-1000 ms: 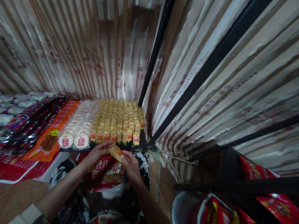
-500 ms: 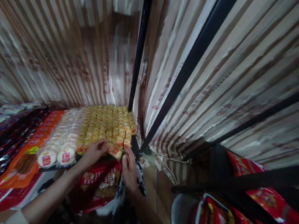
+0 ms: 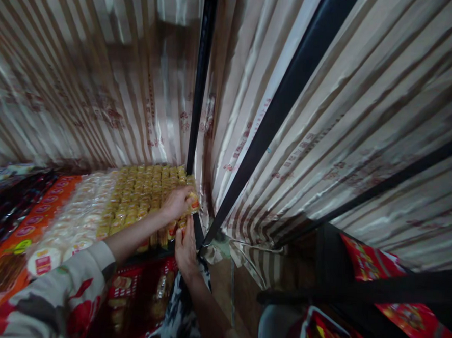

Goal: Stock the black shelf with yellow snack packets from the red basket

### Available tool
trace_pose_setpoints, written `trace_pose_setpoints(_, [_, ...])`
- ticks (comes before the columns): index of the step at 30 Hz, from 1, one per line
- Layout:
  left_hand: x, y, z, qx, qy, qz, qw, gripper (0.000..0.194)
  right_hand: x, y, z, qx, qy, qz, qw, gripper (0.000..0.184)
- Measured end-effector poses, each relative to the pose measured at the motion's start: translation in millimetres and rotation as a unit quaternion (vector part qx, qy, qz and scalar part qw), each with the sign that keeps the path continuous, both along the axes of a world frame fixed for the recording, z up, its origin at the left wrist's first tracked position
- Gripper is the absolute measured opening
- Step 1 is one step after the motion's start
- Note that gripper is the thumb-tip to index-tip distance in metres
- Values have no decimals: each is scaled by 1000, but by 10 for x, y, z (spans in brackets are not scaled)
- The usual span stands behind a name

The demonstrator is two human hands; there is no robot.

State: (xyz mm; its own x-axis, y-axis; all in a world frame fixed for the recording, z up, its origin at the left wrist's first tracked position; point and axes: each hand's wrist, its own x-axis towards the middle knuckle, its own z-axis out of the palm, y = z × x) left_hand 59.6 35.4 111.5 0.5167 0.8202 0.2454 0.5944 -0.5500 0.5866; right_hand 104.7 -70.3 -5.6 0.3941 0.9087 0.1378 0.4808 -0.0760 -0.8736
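My left hand [image 3: 177, 202] reaches over the rows of small yellow-wrapped snack packets [image 3: 132, 196]. Its fingers are closed on one snack packet [image 3: 194, 203] at the right edge of the block. Below it, my right hand [image 3: 186, 248] has its fingers stretched out against the front right packets, with nothing visibly gripped. Beneath the shelf edge, a red basket [image 3: 137, 273] holds more packaged snacks, partly hidden by my left sleeve.
Left of the packets lie clear-wrapped round white cakes [image 3: 44, 261], an orange snack package [image 3: 22, 246] and dark shiny packages [image 3: 13, 207]. Black posts [image 3: 249, 163] rise at the corner before striped curtains [image 3: 111, 106]. Red bags [image 3: 408, 313] sit lower right.
My left hand has moved right and farther back with a snack packet that was between both hands. My right hand has shifted slightly left and rests against the packets. The view has shifted slightly.
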Motion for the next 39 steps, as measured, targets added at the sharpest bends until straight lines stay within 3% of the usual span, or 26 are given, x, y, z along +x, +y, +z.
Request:
trace_pose_setpoints(6, [208,187,-103,-1,66,-93,993,24,26,-21,-97,41,-18,8,999,52])
trace_pose_setpoints(15, [318,190,-284,-2,172,-122,978,26,43,-14,-101,40,-5,4,999,51])
trace_pose_setpoints(19, [341,169,-347,16,214,-118,970,24,72,-46,-27,46,26,-17,998,54])
trace_pose_setpoints(25, [325,141,-402,73,195,-90,974,22,201,30,-41,36,121,-61,990,57])
trace_pose_setpoints(32, [305,175,-428,61,198,-71,976,20,238,262,-96,43,165,-47,984,59])
trace_pose_setpoints(39, [254,90,-404,47,125,-13,991,25,270,239,-117,51,151,-38,986,58])
